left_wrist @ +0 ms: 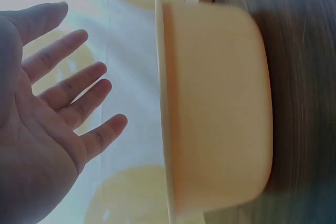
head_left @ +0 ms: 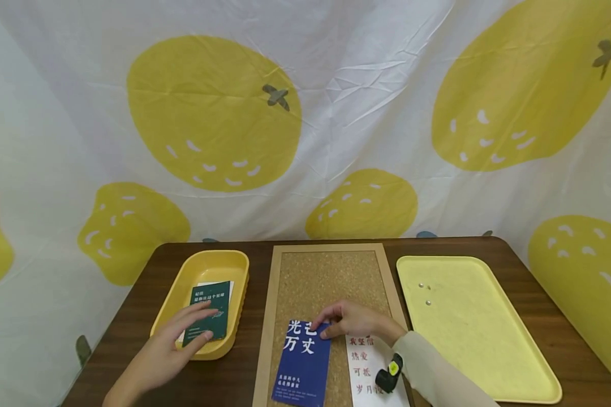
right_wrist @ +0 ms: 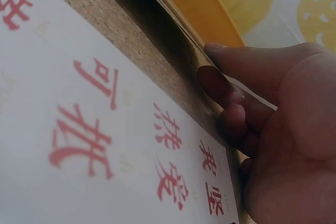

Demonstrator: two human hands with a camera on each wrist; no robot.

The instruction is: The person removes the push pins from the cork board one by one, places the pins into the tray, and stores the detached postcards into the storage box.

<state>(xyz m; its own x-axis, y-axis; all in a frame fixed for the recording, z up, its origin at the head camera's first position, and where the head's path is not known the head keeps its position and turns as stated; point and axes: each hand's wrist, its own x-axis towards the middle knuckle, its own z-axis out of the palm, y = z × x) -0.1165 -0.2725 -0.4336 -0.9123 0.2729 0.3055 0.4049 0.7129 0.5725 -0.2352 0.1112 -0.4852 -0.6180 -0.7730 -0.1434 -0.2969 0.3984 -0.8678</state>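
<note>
A blue card [head_left: 301,364] with large white characters lies over the left part of the framed corkboard [head_left: 331,282]. My right hand [head_left: 351,320] pinches its upper right corner between thumb and fingers; in the right wrist view the card is seen nearly edge-on at the fingertips. Beneath that wrist, a white card [right_wrist: 105,129] with red characters lies on the cork. My left hand [head_left: 170,345] hovers over the near left side of a yellow basket [head_left: 244,261], fingers spread and holding nothing. Inside the basket is a dark green card [head_left: 219,316] on top of a paler one.
To the right of the corkboard lies a pale yellow tray [head_left: 468,316]. Several small pin-like pieces [head_left: 428,303] are near its far left corner. A dark wood table [head_left: 257,294] carries everything, and a lemon-print cloth [head_left: 326,113] hangs behind it.
</note>
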